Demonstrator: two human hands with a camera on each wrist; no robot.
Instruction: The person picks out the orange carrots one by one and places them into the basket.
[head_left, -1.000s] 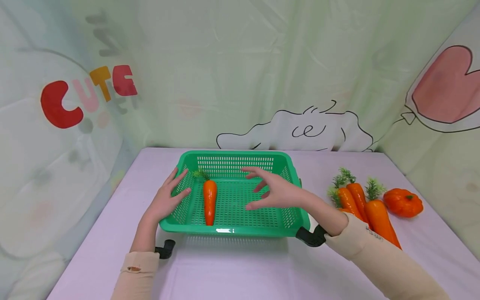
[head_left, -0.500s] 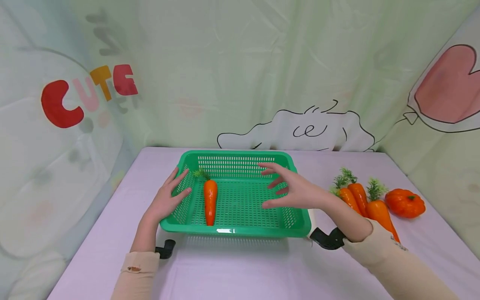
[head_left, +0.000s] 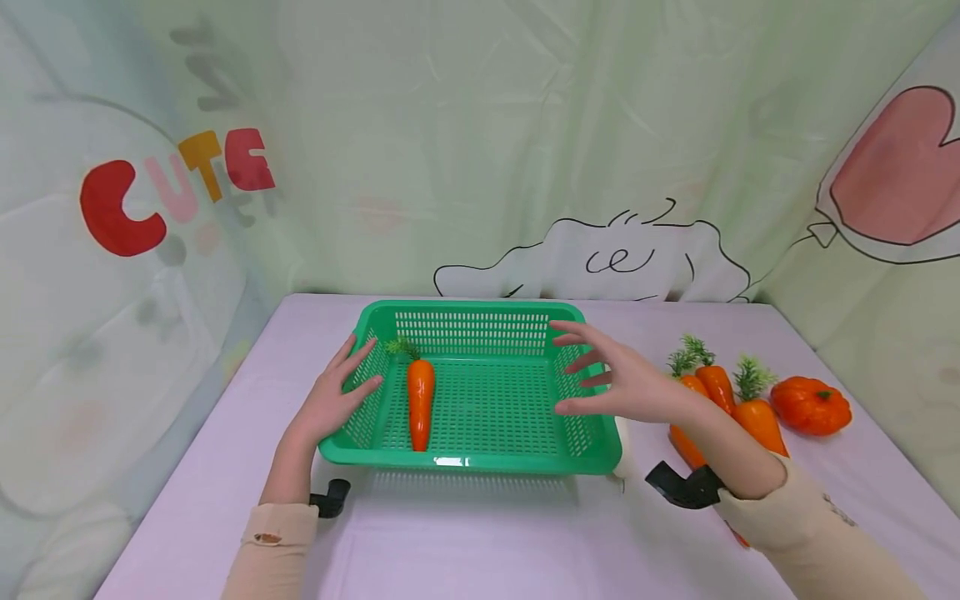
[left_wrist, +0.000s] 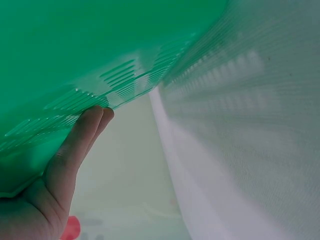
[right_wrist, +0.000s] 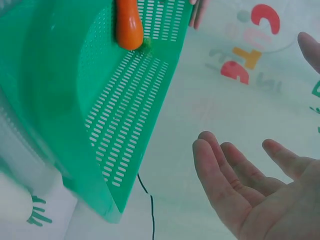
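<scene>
A green plastic basket (head_left: 487, 460) with slotted walls stands in the middle of the table. Inside it, toward the left, lies an orange carrot (head_left: 421, 404) with a feathery green top. My left hand (head_left: 333, 400) rests at the basket's left rim, fingers spread and fairly straight; the left wrist view shows fingers (left_wrist: 90, 125) against the slotted wall. My right hand (head_left: 626, 379) holds nothing and overlaps the basket's right end in the head view. Its spread, slightly bent fingers show beside the basket in the right wrist view.
Several more carrots (head_left: 759, 421) lie at the right, partly behind my right forearm. Past them sits an orange-red pumpkin (head_left: 812, 406). A white object (right_wrist: 12, 200) with green tufts lies by the basket's right side. A printed curtain (head_left: 375, 167) hangs behind the table.
My right hand has moved right, from over the middle of the basket to its right end, fingers spread throughout. The left hand, basket and carrot inside have stayed in place.
</scene>
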